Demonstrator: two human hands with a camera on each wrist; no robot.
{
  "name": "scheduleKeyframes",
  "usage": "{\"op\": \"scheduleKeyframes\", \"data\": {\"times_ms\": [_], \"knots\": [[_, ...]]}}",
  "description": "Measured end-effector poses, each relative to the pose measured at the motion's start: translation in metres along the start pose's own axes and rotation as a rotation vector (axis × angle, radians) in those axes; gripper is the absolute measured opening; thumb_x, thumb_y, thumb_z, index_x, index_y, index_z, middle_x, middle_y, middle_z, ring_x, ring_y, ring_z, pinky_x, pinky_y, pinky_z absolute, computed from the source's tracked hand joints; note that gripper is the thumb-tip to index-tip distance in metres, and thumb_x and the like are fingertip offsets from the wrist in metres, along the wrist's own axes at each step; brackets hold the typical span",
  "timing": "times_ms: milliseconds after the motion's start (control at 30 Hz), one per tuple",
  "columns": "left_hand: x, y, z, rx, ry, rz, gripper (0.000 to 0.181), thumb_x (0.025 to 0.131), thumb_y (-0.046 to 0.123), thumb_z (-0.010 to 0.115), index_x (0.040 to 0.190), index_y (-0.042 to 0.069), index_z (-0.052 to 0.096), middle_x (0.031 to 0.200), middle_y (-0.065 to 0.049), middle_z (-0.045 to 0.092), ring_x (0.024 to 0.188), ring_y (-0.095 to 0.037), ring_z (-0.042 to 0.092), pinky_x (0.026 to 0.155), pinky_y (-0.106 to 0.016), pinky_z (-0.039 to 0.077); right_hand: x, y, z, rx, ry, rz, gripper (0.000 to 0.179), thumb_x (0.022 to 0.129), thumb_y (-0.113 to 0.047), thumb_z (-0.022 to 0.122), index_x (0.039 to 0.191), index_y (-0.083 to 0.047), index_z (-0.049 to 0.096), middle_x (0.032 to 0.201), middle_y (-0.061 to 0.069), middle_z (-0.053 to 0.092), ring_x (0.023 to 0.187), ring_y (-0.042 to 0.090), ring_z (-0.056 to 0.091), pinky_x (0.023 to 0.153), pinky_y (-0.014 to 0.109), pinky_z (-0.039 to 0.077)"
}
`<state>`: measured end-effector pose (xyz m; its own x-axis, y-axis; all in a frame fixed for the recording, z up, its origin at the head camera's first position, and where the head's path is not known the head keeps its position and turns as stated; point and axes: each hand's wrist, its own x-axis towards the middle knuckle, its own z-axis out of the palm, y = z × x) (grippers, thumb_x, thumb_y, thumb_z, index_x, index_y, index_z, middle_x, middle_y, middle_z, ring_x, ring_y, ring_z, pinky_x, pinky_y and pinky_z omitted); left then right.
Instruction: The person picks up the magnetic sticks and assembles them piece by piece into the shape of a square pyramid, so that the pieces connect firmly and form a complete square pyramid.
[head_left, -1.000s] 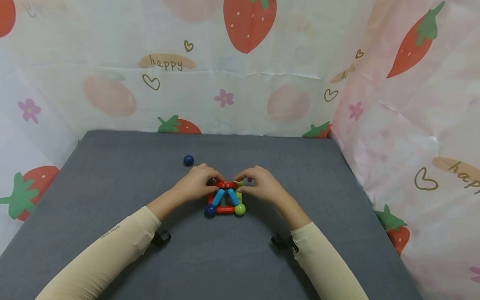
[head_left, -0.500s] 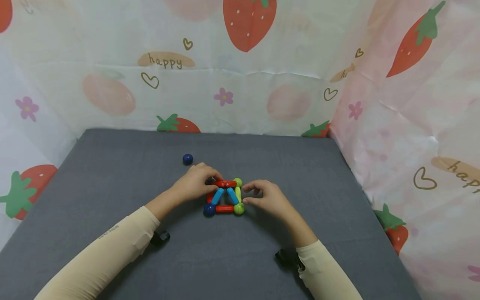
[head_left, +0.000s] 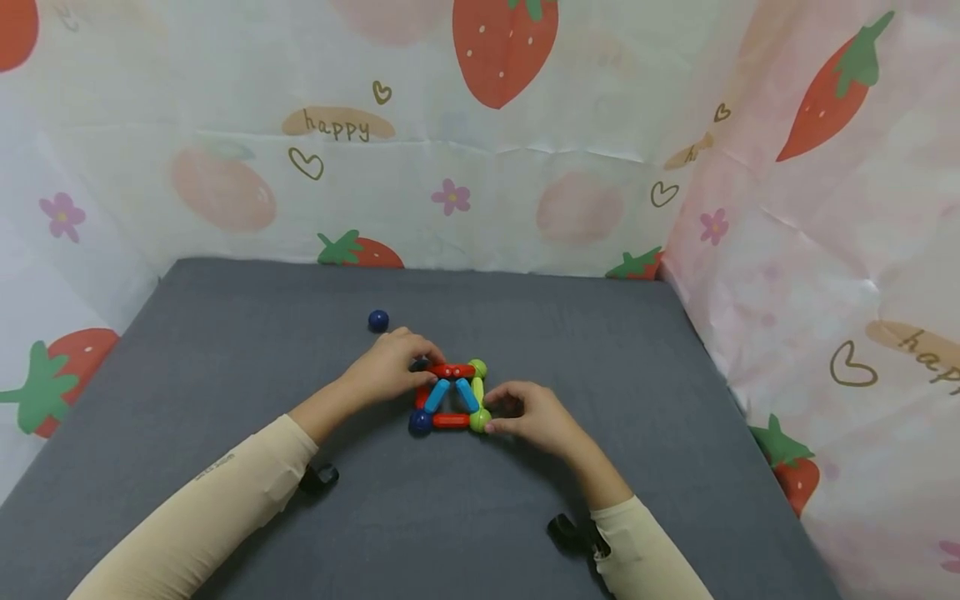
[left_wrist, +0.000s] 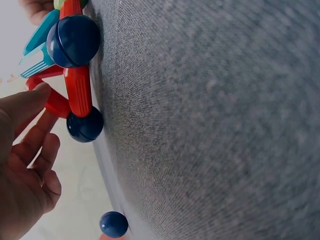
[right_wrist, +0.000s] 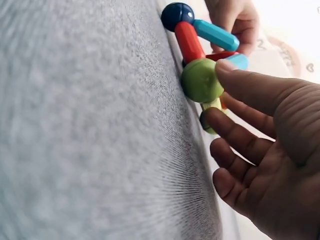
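A small frame of magnetic rods and balls stands on the cloth. Navy balls (head_left: 420,422) mark its left corners, and green balls its right ones. Red rods (head_left: 451,421) and a yellow-green rod (head_left: 477,388) join them. Light blue rods (head_left: 437,396) slope inward from the front corners. My left hand (head_left: 393,362) is at the back left corner, pinching a slanted red rod (left_wrist: 56,103) between thumb and finger. At the front right, my right hand (head_left: 536,417) grips the green ball (right_wrist: 200,81), thumb on top and a finger behind, partly hidden.
A loose navy ball (head_left: 378,321) lies on the grey cloth (head_left: 450,517), behind the left hand. Strawberry-printed curtains (head_left: 480,183) rise past the table's back and side edges. Black wrist straps (head_left: 318,479) hang below both sleeves.
My right hand has left the back right corner and come nearer along the frame's right side to the front green ball. The left hand stays at the back left corner.
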<state>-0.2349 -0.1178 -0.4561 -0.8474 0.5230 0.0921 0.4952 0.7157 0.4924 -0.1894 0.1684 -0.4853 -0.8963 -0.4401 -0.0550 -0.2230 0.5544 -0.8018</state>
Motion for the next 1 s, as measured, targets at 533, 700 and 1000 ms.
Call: {"op": "scheduleKeyframes", "data": {"times_ms": [533, 700, 1000], "knots": [[-0.005, -0.015, -0.018, -0.052, 0.046, -0.044, 0.028, 0.093, 0.025, 0.078, 0.119, 0.015, 0.076, 0.116, -0.002, 0.073, 0.107, -0.025, 0.056, 0.090, -0.044, 0.048, -0.002, 0.004, 0.008, -0.060, 0.045, -0.003, 0.029, 0.082, -0.030, 0.088, 0.108, -0.024, 0.075, 0.103, -0.006, 0.070, 0.092, 0.013, 0.062, 0.083, 0.035, 0.050], [-0.005, -0.024, -0.028, -0.077, 0.073, -0.050, 0.027, 0.093, 0.023, 0.078, 0.119, 0.014, 0.076, 0.117, -0.007, 0.073, 0.108, -0.030, 0.056, 0.091, -0.045, 0.048, -0.003, 0.003, 0.008, -0.067, 0.054, 0.005, 0.028, 0.082, -0.029, 0.088, 0.107, -0.025, 0.075, 0.102, -0.007, 0.070, 0.091, 0.013, 0.061, 0.083, 0.036, 0.050], [0.000, -0.050, -0.042, -0.058, 0.146, -0.114, 0.033, 0.095, 0.024, 0.076, 0.125, 0.011, 0.072, 0.123, -0.008, 0.071, 0.113, -0.033, 0.055, 0.096, -0.049, 0.045, -0.003, 0.006, 0.008, -0.069, 0.055, 0.010, 0.028, 0.082, -0.030, 0.088, 0.107, -0.028, 0.075, 0.103, -0.008, 0.069, 0.091, 0.011, 0.061, 0.080, 0.034, 0.051]]}}
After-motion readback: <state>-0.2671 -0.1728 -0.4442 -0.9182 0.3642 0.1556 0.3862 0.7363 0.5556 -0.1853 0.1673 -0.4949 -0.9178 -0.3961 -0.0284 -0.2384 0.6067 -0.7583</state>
